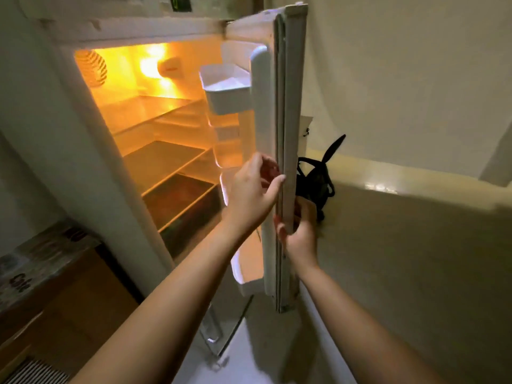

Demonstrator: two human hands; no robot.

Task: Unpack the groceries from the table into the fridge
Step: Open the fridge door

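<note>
The white fridge (91, 167) stands open, its inside lit orange, with several bare shelves (163, 159). Its door (291, 106) is swung out to the right and shows me its edge, with white door bins (224, 90) on the inner side. My left hand (252, 195) is at the door's inner edge, fingers curled loosely against it. My right hand (299, 231) grips the door's outer edge lower down, thumb on the near side and fingers wrapped behind. No groceries are in view.
A black bag (315, 176) with straps sits on the cream ledge (388, 184) just behind the door. A brown cabinet (55, 300) with a printed cloth on top stands at the lower left. Pale floor lies below the door.
</note>
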